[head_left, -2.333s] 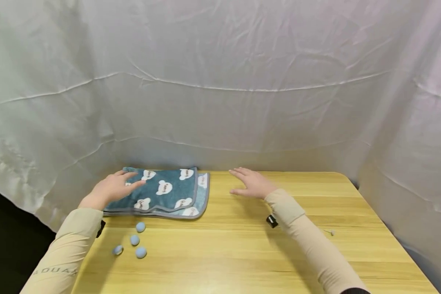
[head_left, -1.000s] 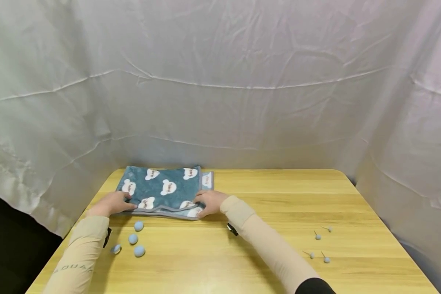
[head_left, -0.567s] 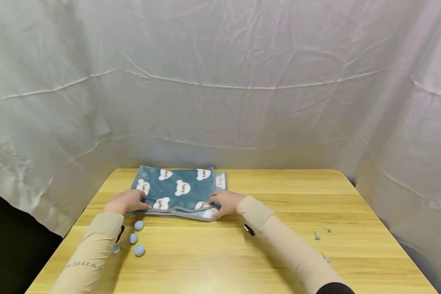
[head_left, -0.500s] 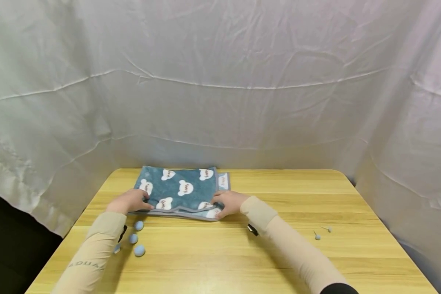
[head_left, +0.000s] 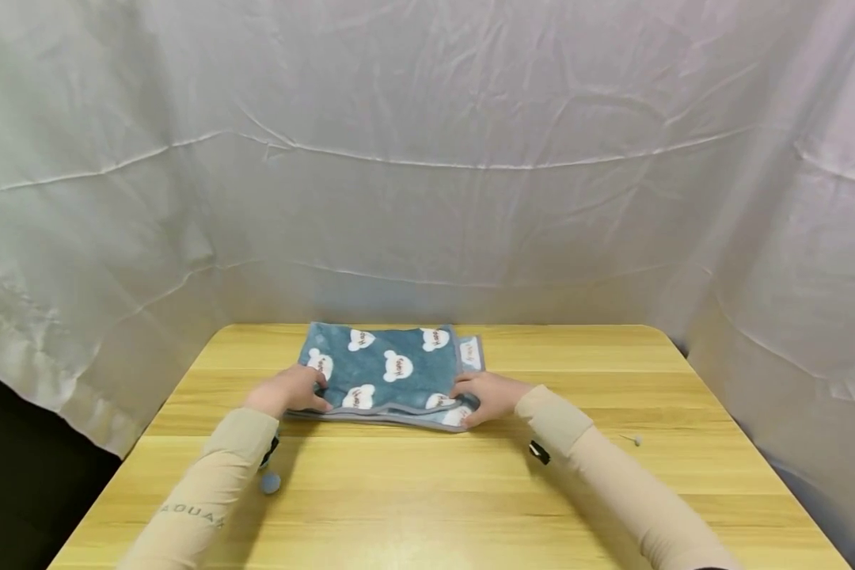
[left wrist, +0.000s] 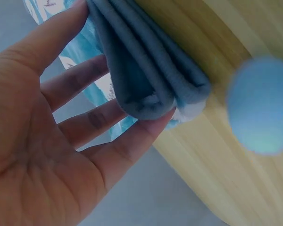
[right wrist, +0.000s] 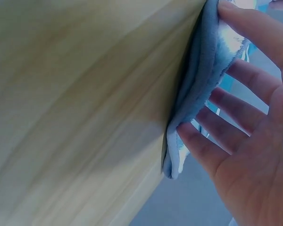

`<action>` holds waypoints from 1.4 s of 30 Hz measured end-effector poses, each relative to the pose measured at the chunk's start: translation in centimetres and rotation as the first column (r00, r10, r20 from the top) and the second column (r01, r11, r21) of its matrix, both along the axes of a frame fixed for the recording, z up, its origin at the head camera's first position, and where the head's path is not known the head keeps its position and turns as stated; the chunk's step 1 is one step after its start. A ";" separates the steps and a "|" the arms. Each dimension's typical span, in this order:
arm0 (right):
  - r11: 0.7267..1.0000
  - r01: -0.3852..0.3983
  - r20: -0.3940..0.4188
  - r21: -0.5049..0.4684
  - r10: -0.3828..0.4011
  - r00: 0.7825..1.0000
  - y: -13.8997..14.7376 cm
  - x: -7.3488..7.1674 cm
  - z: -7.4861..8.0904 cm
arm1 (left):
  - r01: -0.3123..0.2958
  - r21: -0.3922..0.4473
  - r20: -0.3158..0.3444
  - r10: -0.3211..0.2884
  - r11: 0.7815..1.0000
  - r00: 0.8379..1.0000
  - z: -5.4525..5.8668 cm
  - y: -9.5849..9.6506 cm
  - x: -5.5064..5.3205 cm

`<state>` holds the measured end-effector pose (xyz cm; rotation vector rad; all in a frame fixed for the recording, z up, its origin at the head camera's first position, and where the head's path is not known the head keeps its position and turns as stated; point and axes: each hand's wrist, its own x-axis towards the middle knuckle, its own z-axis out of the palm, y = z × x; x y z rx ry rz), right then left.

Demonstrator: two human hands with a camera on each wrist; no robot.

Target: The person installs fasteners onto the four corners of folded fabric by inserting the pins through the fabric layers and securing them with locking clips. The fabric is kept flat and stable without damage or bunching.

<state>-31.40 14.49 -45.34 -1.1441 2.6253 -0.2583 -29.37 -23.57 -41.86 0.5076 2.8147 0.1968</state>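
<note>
A folded teal fleece blanket (head_left: 381, 372) printed with white bear heads lies toward the back of the wooden table, its grey-bound edge facing the front. My left hand (head_left: 290, 389) grips its near left corner, thumb along the front edge. In the left wrist view, the fingers (left wrist: 127, 146) meet the rounded folds of the stacked layers. Over at the near right corner, my right hand (head_left: 492, 394) holds the other side. The right wrist view shows the thumb and spread fingers (right wrist: 203, 146) against the bound edge (right wrist: 198, 80), which stays close over the wood.
A light blue ball (head_left: 270, 482) sits beside the left sleeve (head_left: 210, 483), which covers other balls. A small pin-like piece with a round grey head (head_left: 637, 440) lies right of the right sleeve (head_left: 613, 467). Pale curtains (head_left: 427, 222) enclose the table's back and sides.
Both hands came down onto the blanket's near corners and have slid it to the right along the table. The sleeves now cover most of the balls and pin-like pieces.
</note>
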 end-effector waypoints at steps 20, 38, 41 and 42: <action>1.000 0.009 -0.063 -0.012 -0.010 0.998 5.5 5.4 0.8 | 0.113 0.012 -0.034 -0.113 0.994 0.993 -0.7 4.8 3.3; 0.996 -0.066 -0.165 -0.061 0.056 0.985 8.0 9.9 0.2 | 0.138 0.031 -0.071 -0.136 0.990 0.988 -0.8 6.6 7.8; 0.998 -0.031 -0.107 -0.059 0.024 0.994 7.9 9.7 0.4 | 0.117 0.021 -0.037 -0.116 0.993 0.993 -0.3 6.6 7.7; 0.998 -0.020 -0.087 -0.057 0.015 0.996 7.8 9.6 0.6 | 0.107 0.025 -0.016 -0.106 0.994 0.994 -0.1 6.6 7.6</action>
